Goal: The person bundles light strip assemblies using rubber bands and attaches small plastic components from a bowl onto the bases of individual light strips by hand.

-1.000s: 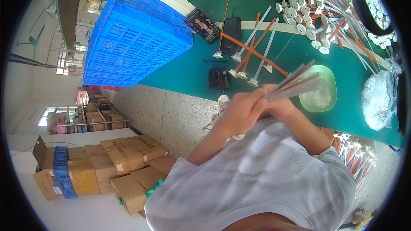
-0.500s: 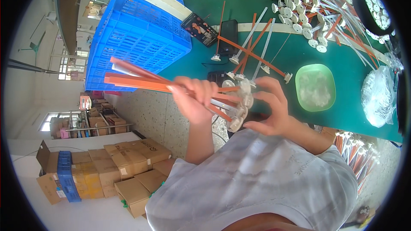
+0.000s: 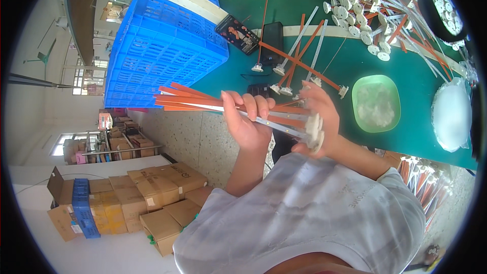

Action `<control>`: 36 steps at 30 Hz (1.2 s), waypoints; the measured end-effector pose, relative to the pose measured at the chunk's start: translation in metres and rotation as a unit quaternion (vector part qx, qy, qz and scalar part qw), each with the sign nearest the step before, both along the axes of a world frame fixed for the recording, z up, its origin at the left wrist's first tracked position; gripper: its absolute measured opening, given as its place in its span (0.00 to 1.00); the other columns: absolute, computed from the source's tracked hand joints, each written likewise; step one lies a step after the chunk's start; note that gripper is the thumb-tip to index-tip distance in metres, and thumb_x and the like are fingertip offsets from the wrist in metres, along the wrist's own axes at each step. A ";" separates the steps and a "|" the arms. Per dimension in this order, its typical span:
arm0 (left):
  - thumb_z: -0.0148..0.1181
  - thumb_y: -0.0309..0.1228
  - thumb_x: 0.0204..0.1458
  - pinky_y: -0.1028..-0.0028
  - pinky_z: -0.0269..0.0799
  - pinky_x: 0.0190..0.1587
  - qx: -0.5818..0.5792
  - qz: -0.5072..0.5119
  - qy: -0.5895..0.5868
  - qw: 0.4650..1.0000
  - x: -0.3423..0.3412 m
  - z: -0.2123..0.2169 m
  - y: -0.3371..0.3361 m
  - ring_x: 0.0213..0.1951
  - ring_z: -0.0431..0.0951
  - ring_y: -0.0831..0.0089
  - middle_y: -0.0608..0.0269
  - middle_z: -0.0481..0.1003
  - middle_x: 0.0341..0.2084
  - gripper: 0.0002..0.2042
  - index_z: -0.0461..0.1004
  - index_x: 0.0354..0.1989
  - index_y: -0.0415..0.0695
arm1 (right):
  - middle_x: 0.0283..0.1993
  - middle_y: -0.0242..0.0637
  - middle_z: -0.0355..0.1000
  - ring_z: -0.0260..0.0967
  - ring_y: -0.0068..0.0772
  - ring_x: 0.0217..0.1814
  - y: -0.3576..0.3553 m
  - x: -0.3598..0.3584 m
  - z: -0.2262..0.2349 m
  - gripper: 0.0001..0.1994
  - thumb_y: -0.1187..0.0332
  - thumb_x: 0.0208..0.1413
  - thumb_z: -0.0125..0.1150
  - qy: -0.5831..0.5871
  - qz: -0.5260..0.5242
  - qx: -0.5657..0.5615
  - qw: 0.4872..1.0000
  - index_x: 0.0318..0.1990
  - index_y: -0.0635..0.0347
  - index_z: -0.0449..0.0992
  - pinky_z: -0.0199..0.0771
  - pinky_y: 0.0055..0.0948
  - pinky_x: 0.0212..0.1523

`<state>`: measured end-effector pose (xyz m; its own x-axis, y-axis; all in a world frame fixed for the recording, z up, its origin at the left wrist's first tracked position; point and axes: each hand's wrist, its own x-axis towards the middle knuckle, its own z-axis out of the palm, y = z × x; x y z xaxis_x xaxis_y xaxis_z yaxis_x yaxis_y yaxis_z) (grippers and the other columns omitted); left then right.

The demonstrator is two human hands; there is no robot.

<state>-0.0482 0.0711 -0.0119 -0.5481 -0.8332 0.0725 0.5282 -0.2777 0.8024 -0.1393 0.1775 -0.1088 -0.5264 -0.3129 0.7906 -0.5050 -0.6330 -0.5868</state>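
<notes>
My left hand (image 3: 249, 122) is closed round a bundle of flat orange and white strips (image 3: 190, 102), each ending in a white round-based plastic piece. The free strip ends point left, toward the blue crate. On the right side of the bundle, the white round ends (image 3: 314, 134) sit in front of my right hand (image 3: 324, 116). That hand is cupped about them, fingers and thumb apart and slightly blurred; how firmly it touches them is not clear. Several loose strips with white ends (image 3: 299, 63) lie across the green table just beyond my hands.
A large blue plastic crate (image 3: 167, 45) stands at the left of the green table (image 3: 324, 104). A pale green bowl (image 3: 376, 103), a clear plastic bag (image 3: 451, 114) and a big pile of white-ended strips (image 3: 365, 15) lie on the right. Cardboard boxes (image 3: 122, 198) are stacked at lower left.
The bundle and my left hand have shifted right. The white ends now sit against my right hand's palm side, and the strips appear turned.
</notes>
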 end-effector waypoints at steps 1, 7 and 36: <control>0.37 0.48 0.68 0.69 0.62 0.32 -0.008 -0.033 0.017 0.999 0.000 0.000 0.001 0.18 0.58 0.78 0.75 0.58 0.13 0.18 0.65 0.30 0.52 | 0.60 0.61 0.61 0.63 0.66 0.61 0.000 0.002 0.000 0.41 0.47 0.39 0.77 -0.002 -0.001 0.001 1.000 0.57 0.61 0.67 0.63 0.58 0.59; 0.30 0.50 0.69 0.70 0.59 0.35 -0.097 -0.166 0.139 0.971 -0.001 0.002 -0.004 0.21 0.60 0.78 0.76 0.60 0.14 0.20 0.66 0.36 0.52 | 0.69 0.56 0.48 0.54 0.51 0.70 0.007 0.010 0.004 0.57 0.49 0.38 0.79 -0.237 0.239 -0.012 0.941 0.70 0.58 0.46 0.56 0.48 0.66; 0.31 0.21 0.62 0.69 0.64 0.27 -0.370 -0.212 0.129 0.895 0.013 0.018 -0.010 0.15 0.66 0.78 0.59 0.71 0.40 0.27 0.44 0.71 0.51 | 0.66 0.47 0.51 0.51 0.53 0.71 0.014 0.016 0.017 0.57 0.58 0.32 0.81 -0.491 0.570 -0.014 0.659 0.68 0.41 0.43 0.57 0.58 0.68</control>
